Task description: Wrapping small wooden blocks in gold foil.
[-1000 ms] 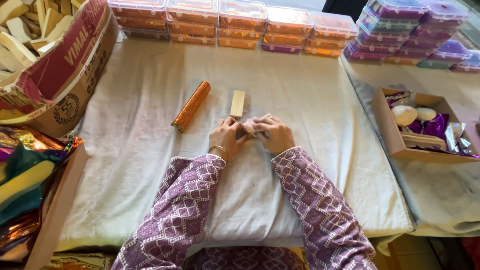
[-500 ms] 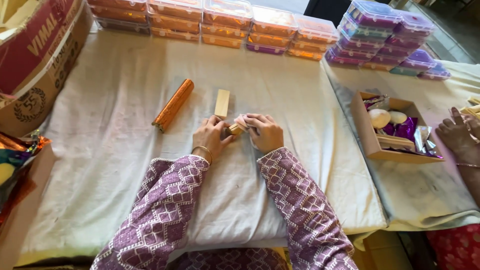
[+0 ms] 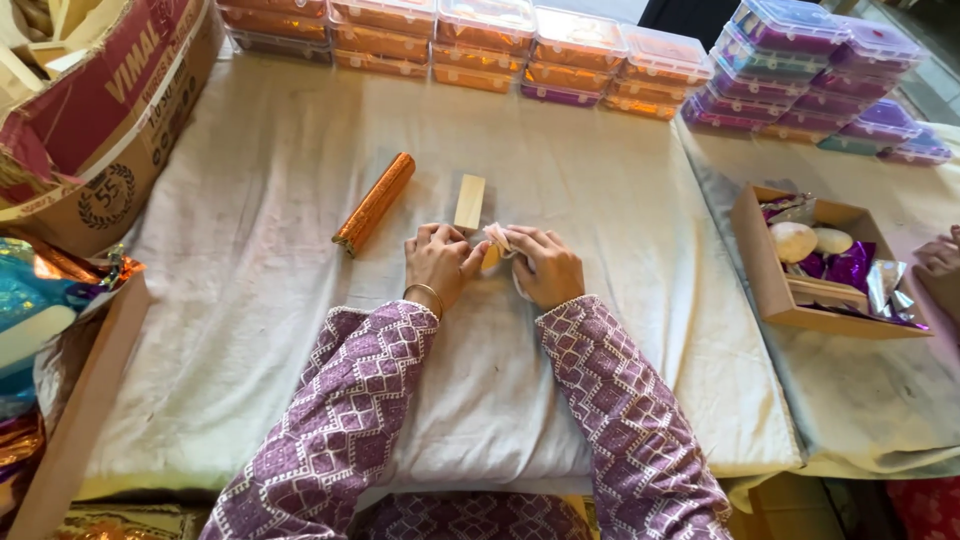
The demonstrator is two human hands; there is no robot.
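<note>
White cloth covers the table; at mid-frame both hands pinch what looks like a small pale wrapper beside a wooden block, with stacked lidded boxes along the top.

Open white cloth left, right and ahead of both hands gives free passage. Obstacles: orange foil roll lying diagonally front-left, pale wooden block just beyond the fingers. Far edge walled by stacked lidded containers. Cardboard carton closes the far-left corner; open wooden tray blocks the right side.
</note>
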